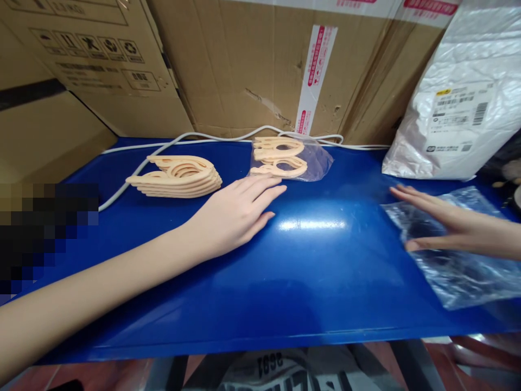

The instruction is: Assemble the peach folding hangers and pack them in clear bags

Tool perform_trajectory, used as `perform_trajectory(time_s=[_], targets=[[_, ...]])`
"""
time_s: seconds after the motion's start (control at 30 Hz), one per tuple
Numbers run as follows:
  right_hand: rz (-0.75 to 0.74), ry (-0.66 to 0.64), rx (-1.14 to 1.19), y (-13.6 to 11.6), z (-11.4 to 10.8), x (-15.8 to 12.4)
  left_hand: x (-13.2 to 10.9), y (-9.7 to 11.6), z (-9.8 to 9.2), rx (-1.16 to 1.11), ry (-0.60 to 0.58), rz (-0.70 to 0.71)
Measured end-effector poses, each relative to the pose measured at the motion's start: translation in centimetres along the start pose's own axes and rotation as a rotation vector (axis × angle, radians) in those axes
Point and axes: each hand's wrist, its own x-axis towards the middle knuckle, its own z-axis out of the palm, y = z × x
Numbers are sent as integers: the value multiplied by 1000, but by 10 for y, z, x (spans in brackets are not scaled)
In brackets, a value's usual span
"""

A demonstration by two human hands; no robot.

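Observation:
My left hand [244, 209] is stretched out over the blue table, palm down, with its fingers open. Its fingertips reach the near edge of a clear bag [319, 160] in which beige plastic folding hangers [280, 163] lie; whether they touch it I cannot tell. Left of that hand sits a neat stack of the same beige folding hangers [175, 179]. At the right, my right hand [451, 222] is spread, thumb apart from the fingers, above flat clear plastic bags [459, 277]. It grips nothing that I can see.
Cardboard boxes [244, 70] stand along the back of the blue table [317, 293]. A white cable [179, 140] runs in front of them. At the back right leans a white shipping bag [443, 125] with a label. A printed sack [285, 372] is below the front edge.

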Motion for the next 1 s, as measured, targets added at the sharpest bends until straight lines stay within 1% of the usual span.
perform_trajectory(time_s=[0.03,0.07,0.13,0.2,0.27,0.33,0.4,0.47,0.57,0.63,0.67,0.77,0.8,0.9,1.0], targets=[[-19,-137,-12,-17,6,9,0,3,-3,-47,-6,0],[-45,-205,-20,-36,15,19,0,6,-6,-93,-13,-4],[-112,-231,-18,-79,37,38,0,11,-10,-172,-31,-20],[-150,-186,26,-122,61,55,0,14,-11,-213,-55,-52],[-134,-91,103,-158,80,67,-2,15,-10,-206,-87,-92],[-113,-29,242,-181,92,74,-6,14,-6,-165,-129,-142],[-73,-25,385,-193,95,77,-10,13,-3,-125,-192,-176],[-62,-33,478,-195,91,77,-15,12,0,-97,-264,-186],[-157,-40,492,-181,76,77,-20,11,1,-78,-351,-174],[-253,-39,446,-166,65,76,-22,9,0,-97,-400,-172],[-279,-8,413,-157,59,76,-22,7,-1,-114,-424,-173],[-307,116,255,-131,42,75,-22,2,-4,-168,-488,-193],[-308,116,223,-124,37,75,-23,0,-4,-184,-502,-200],[-278,1,166,-105,26,73,-24,-4,-6,-223,-527,-206],[-206,-90,119,-92,22,72,-27,-7,-7,-214,-516,-214]])
